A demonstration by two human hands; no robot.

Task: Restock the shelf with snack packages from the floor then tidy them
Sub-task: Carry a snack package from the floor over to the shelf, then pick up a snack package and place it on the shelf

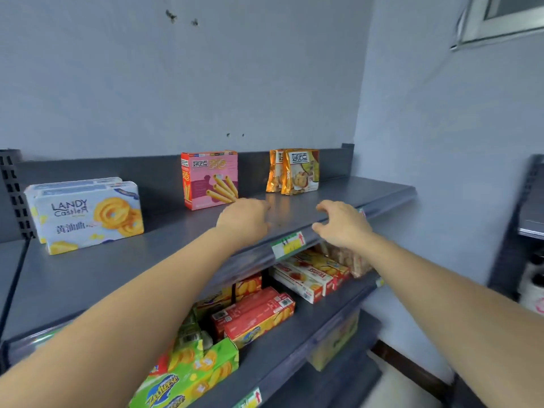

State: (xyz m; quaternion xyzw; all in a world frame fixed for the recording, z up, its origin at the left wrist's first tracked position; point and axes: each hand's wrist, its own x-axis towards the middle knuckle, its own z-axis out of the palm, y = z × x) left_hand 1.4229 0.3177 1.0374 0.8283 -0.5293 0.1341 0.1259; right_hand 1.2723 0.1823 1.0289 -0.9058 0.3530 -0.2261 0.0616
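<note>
The left hand [244, 219] and right hand [341, 225] are hovering over the top shelf [147, 260], fingers loose and holding nothing. Snack packages are standing upright toward its back, well apart: white biscuit boxes [88, 213], a pink box [210, 179], orange packs [294, 172].

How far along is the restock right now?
Done: pale blue cookie boxes, a pink egg-roll box and orange foil packs stand on the grey top shelf. In hand: nothing; left hand and right hand hover empty over it. Left: red boxes and green boxes below lie askew; whether more stock waits cannot be seen.
</note>
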